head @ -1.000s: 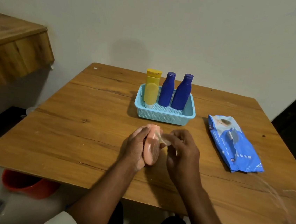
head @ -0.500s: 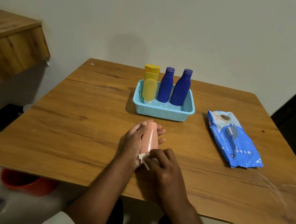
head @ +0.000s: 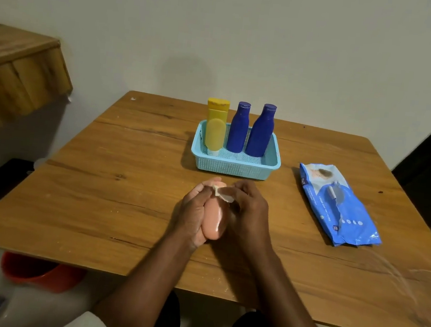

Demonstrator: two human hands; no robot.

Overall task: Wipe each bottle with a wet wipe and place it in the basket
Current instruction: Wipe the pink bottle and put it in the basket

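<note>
I see the peach bottle (head: 213,217) held just above the wooden table (head: 115,192), near its front edge and a little in front of the basket. My left hand (head: 193,214) has its fingers and thumb curled round the bottle's left side, cradling it so that the rounded end points back toward me. My right hand (head: 247,214) sits against the bottle's right side, its fingertips pinching a small crumpled wet wipe (head: 223,194) pressed onto the far end of the bottle (the wipe shows only as a pale scrap between the two hands).

Beyond the hands stands the light blue basket (head: 235,166), and in it three bottles are upright in a row along the back wall: a yellow bottle (head: 216,126) on the left, cap down, then a blue bottle (head: 238,127), then a second blue bottle (head: 261,131) touching or nearly touching it.

To the right of the basket, well apart from my hands, a blue pack of wipes (head: 337,205) lies flat on the table. Below the table's left front edge I can make out an orange tub (head: 38,272) on the floor.
</note>
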